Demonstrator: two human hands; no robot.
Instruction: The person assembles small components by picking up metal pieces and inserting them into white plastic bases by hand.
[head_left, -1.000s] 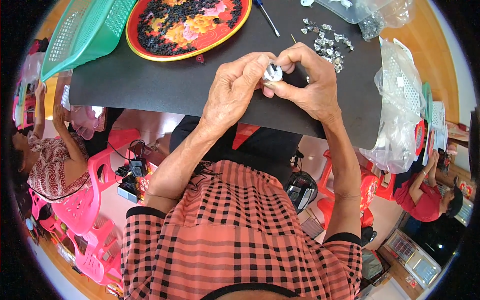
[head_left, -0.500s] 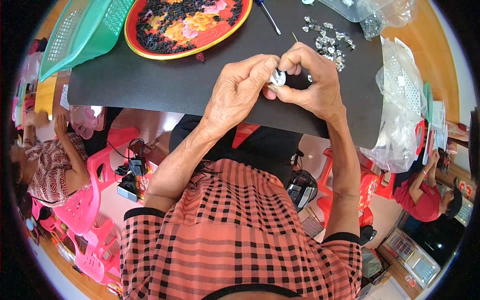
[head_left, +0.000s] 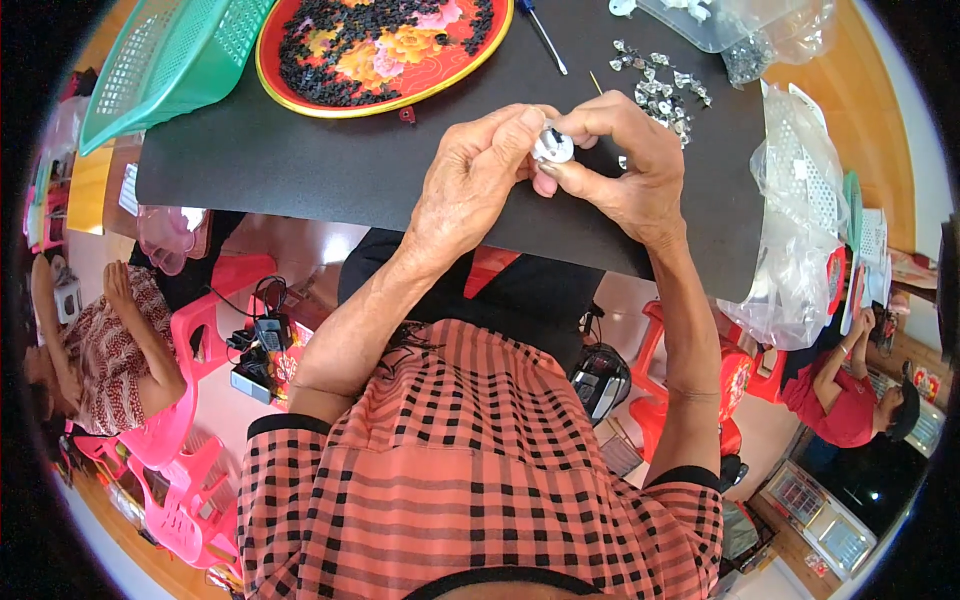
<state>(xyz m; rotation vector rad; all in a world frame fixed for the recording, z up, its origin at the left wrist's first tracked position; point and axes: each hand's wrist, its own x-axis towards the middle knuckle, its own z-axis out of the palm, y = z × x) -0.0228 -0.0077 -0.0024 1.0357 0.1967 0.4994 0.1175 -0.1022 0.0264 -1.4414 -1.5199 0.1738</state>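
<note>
Above the dark table, my left hand (head_left: 480, 170) pinches a small round white part (head_left: 553, 146) from its left side. A small black piece shows in the part's upper face. On the other side, my right hand (head_left: 632, 160) closes thumb and finger on the same part. A thin brass-coloured tip (head_left: 595, 82) sticks up past the right index finger; what it belongs to is hidden. Beyond that hand lies a pile of small clear and metallic pieces (head_left: 660, 95). A red floral tray (head_left: 385, 106) with many tiny black pieces stands past my left hand.
A green basket (head_left: 165, 85) stands at the table's far left. A screwdriver (head_left: 545, 40) lies at the back. Plastic bags (head_left: 795, 230) hang over the right edge. Pink chairs (head_left: 190, 370) and a person (head_left: 130, 350) are at left, another person (head_left: 840, 395) at right.
The white part has tilted so more of its face and the black piece show. My fingers have shifted slightly around it. At left, the other person's arms have moved.
</note>
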